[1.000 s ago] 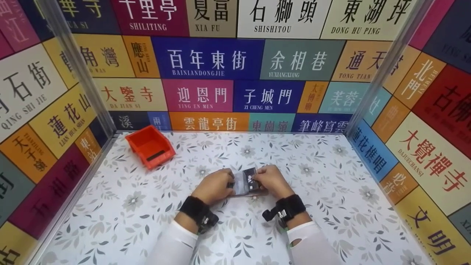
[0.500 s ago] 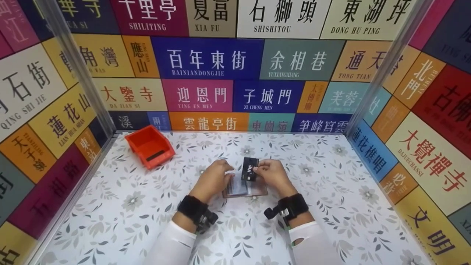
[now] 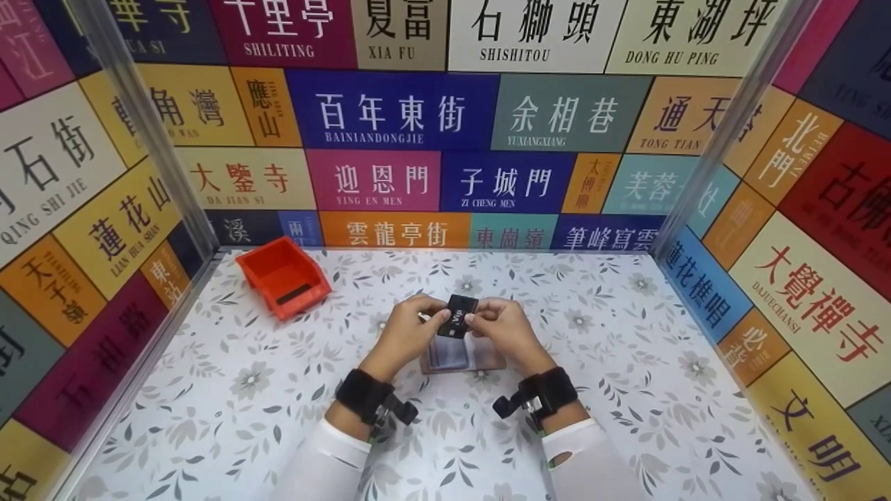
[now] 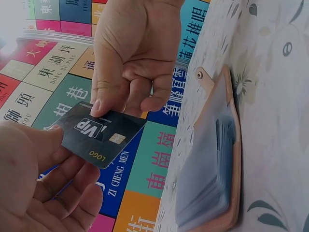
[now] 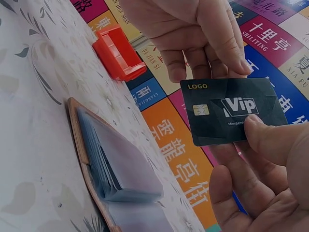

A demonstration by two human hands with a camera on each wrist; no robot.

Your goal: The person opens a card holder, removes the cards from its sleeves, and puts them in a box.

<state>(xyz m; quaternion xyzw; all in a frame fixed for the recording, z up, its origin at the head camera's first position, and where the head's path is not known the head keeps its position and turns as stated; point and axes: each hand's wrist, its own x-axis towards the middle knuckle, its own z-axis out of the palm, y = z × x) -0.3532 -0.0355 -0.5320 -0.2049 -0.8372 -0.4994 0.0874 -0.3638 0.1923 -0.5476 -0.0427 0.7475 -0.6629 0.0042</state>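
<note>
A black VIP card [image 3: 457, 316] is held up between both hands, its printed face and gold chip showing in the wrist views. My right hand [image 3: 507, 327] pinches it, with the thumb [image 5: 256, 126] on the printed face and fingers behind. My left hand [image 3: 411, 327] pinches the opposite edge between thumb and fingers, as the left wrist view shows. Below the card, a card holder [image 4: 234, 179] with a brown cover lies spread on the table. Its clear sleeves [image 5: 128, 154] form a stack on one side, and a snap strap [image 4: 205, 81] sticks out.
An orange-red plastic bin [image 3: 296, 304] stands at the table's back left. The tabletop [image 3: 592, 362] has a grey leaf and flower pattern. Panels with colourful place-name signs [image 3: 390, 111] wall in the back and both sides.
The right hand has lifted the card off the card holder. The left hand has left the sleeves and come up to the card's left edge, and the card has shifted slightly left.
</note>
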